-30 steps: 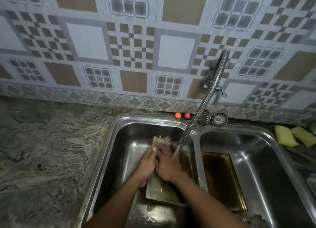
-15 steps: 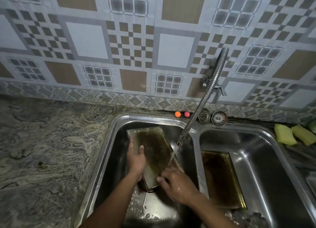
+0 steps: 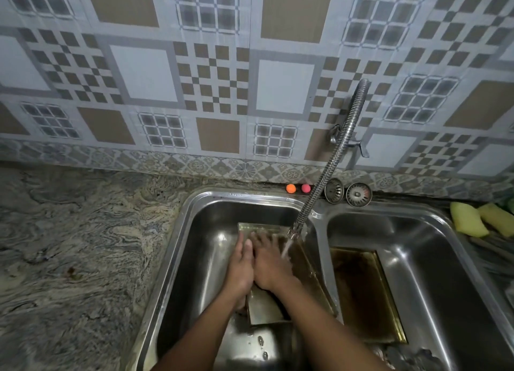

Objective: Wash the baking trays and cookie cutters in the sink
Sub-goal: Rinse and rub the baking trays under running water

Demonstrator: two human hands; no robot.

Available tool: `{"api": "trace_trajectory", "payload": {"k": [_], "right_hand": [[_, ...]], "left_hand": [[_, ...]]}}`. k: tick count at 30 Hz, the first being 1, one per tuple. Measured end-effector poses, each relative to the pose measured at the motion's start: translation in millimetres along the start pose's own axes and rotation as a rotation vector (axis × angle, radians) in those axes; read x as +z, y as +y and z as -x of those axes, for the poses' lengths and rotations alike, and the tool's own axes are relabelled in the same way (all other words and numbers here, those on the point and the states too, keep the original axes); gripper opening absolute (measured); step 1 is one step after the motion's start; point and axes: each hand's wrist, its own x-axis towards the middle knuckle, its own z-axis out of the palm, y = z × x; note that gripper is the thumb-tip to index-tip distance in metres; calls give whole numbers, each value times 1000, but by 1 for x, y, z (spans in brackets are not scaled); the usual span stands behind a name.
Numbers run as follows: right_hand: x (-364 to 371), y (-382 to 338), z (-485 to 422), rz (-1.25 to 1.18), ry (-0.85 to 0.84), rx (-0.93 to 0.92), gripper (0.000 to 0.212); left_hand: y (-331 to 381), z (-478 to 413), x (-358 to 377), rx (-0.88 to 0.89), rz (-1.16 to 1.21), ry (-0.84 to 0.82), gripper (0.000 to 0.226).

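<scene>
A stained metal baking tray [image 3: 304, 273] lies tilted in the left basin [image 3: 205, 248] of the steel sink, under the running water from the hose tap's nozzle [image 3: 295, 231]. My left hand [image 3: 239, 265] holds the tray's left edge, thumb on its surface. My right hand [image 3: 270, 263] presses flat on the tray, fingers spread, right beside the left hand. A second browned tray [image 3: 364, 290] lies in the right basin [image 3: 434, 259]. I cannot make out any cookie cutters.
The flexible tap hose [image 3: 332, 162] arcs down from the tiled wall. Two sink strainers [image 3: 358, 194] and two small balls [image 3: 291, 188] sit on the sink's back rim. Yellow sponges [image 3: 470, 220] lie at the right. Marbled counter [image 3: 78, 245] extends left. Dark blurred items [image 3: 411, 355] lie in the right basin.
The tray has swung back in line under the tap. My right hand slid up from the tray's near corner to its middle, and both hands are together again.
</scene>
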Motion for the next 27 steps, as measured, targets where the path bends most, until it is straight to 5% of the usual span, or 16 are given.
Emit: {"api": "trace_trajectory", "payload": {"k": [4, 8, 11, 14, 16, 18, 21, 24, 27], "right_hand": [[-1, 4, 22, 1, -163, -339, 56], [-19, 52, 25, 104, -15, -91, 60], [-25, 71, 36, -438, 23, 101, 64], [-32, 64, 51, -1230, -91, 343, 35], [-35, 58, 55, -1442, -112, 404, 29], [-34, 50, 54, -1327, -5, 368, 32], [-25, 33, 51, -797, 166, 181, 24], [-15, 6, 54, -528, 141, 38, 41], [0, -4, 62, -457, 122, -147, 44]], "left_hand": [[4, -11, -18, -30, 17, 134, 64], [-2, -22, -37, -7, -104, 148, 56], [-5, -16, -40, -16, -128, 110, 60], [-8, -16, -43, 17, -206, 85, 69], [-7, -17, -41, 25, -383, 71, 79], [-7, -16, -36, 58, -452, 35, 77], [3, -6, -20, 126, -272, -131, 55], [10, 5, 0, 84, -45, -268, 45], [15, 5, -1, -69, 152, -195, 41]]}}
